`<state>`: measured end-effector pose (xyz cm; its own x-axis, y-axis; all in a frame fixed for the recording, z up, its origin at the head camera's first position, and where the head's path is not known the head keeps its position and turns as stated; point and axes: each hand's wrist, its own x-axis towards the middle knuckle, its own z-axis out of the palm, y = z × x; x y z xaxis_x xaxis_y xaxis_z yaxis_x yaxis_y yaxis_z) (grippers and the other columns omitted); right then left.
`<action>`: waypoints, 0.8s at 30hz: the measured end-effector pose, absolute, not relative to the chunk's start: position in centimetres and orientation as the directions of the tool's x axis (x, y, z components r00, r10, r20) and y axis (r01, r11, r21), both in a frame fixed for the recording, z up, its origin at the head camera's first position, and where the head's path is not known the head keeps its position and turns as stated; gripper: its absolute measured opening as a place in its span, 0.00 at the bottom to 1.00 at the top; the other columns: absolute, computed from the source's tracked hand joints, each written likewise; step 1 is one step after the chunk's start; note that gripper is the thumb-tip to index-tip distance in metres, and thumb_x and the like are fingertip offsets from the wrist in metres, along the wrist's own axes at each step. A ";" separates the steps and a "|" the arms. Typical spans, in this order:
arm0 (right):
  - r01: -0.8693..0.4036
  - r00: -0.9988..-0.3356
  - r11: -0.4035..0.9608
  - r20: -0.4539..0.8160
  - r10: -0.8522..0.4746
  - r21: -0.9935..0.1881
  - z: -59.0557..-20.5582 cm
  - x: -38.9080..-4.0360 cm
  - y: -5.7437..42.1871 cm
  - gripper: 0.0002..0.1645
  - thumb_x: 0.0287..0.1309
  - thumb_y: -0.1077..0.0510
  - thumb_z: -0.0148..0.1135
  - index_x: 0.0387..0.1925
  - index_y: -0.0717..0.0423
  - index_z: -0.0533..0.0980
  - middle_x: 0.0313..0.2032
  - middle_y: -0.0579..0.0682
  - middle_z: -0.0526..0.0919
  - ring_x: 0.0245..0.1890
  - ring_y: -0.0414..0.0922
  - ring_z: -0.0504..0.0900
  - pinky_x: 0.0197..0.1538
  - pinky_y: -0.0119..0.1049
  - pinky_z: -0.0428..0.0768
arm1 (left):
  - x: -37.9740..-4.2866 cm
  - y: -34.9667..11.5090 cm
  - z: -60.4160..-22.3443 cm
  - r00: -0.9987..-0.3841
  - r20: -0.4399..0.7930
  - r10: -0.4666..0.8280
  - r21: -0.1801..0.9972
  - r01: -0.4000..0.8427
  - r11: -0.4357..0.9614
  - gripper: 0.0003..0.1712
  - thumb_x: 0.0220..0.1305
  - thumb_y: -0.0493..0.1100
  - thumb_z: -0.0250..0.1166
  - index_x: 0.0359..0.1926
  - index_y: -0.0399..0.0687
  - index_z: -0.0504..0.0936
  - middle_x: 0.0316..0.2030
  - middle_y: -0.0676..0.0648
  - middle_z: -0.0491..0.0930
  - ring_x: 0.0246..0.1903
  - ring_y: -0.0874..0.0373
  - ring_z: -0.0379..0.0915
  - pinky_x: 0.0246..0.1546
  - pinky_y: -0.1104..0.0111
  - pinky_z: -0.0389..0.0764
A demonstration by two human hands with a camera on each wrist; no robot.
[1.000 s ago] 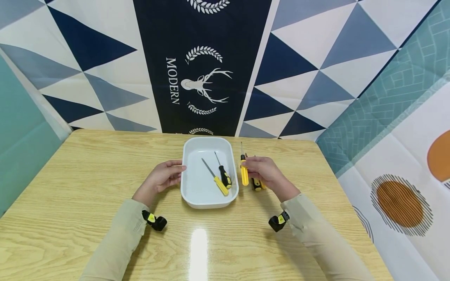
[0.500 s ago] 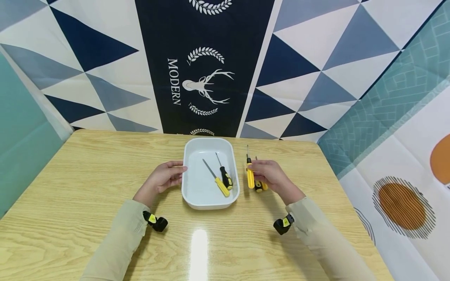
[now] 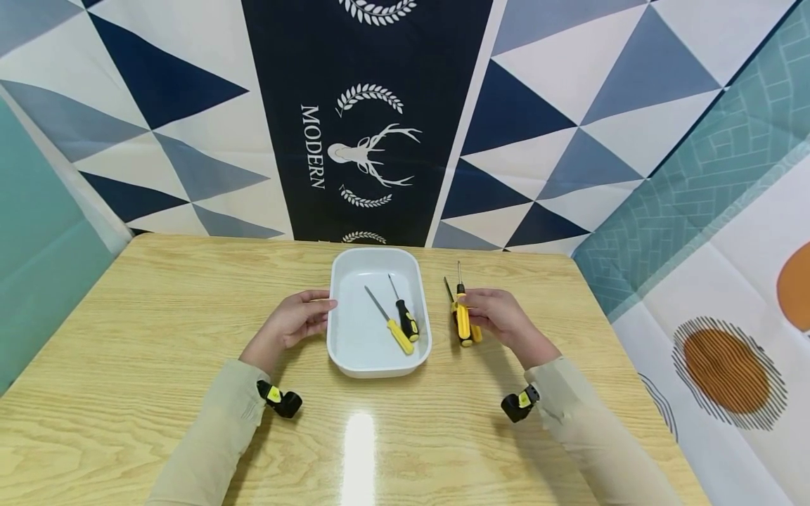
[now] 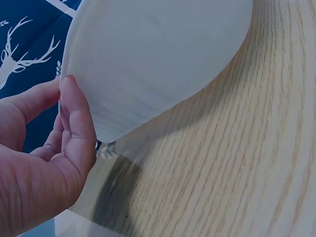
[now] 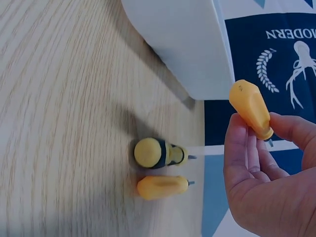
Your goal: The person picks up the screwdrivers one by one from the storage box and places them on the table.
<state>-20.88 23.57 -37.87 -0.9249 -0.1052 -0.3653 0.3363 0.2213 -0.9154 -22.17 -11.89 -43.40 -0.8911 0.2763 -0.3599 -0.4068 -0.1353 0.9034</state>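
Observation:
In the head view my left hand pinches the left rim of a white plastic tray, thumb at the rim and fingers along the outer wall. Inside the tray lie a screwdriver with a yellow handle and a black-and-yellow screwdriver. Right of the tray, my right hand pinches a yellow screwdriver by its handle, shaft pointing away, above the table. Beneath it lie another black-and-yellow screwdriver and another yellow screwdriver, side by side and partly hidden in the head view.
The wooden table ends at a patterned cloth backdrop behind the tray. More cloth hangs along both sides. A black wrist camera is strapped to each sleeve.
My right hand has moved right, away from the tray, carrying the yellow screwdriver over the ones on the table. The left hand and the tray have stayed put.

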 end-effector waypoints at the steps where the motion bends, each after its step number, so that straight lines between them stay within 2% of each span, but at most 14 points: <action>1: 0.336 -0.925 0.219 -0.364 -0.105 -0.916 -37.9 -20.9 23.7 0.36 0.62 0.57 0.56 0.66 0.70 0.56 0.51 0.52 0.75 0.37 0.32 0.78 0.44 0.25 0.79 | -22.2 -11.9 -43.4 -0.891 -0.360 0.277 0.904 -0.407 -0.135 0.32 0.64 0.38 0.59 0.66 0.34 0.59 0.25 0.53 0.78 0.25 0.66 0.75 0.29 0.77 0.81; 9: 0.323 -0.931 0.193 -0.348 -0.112 -0.926 -38.4 -21.0 24.6 0.36 0.62 0.58 0.55 0.65 0.72 0.56 0.42 0.47 0.78 0.35 0.33 0.79 0.42 0.26 0.80 | -22.1 -11.8 -43.3 -0.890 -0.362 0.277 0.902 -0.409 -0.135 0.32 0.64 0.38 0.59 0.66 0.34 0.59 0.26 0.52 0.78 0.26 0.65 0.75 0.29 0.76 0.81; 24: 0.344 -0.928 0.169 -0.362 -0.092 -0.924 -38.7 -21.0 25.4 0.34 0.64 0.60 0.54 0.65 0.74 0.55 0.41 0.46 0.78 0.35 0.33 0.80 0.43 0.27 0.81 | -22.2 -11.9 -43.6 -0.891 -0.361 0.275 0.902 -0.408 -0.140 0.31 0.64 0.38 0.59 0.65 0.34 0.60 0.25 0.53 0.78 0.25 0.66 0.75 0.29 0.76 0.81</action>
<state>-21.04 25.42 -38.68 -0.9276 -0.0916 -0.3622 0.3440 0.1687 -0.9237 -22.23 -11.90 -43.58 -0.8913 0.2748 -0.3608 -0.4084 -0.1405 0.9019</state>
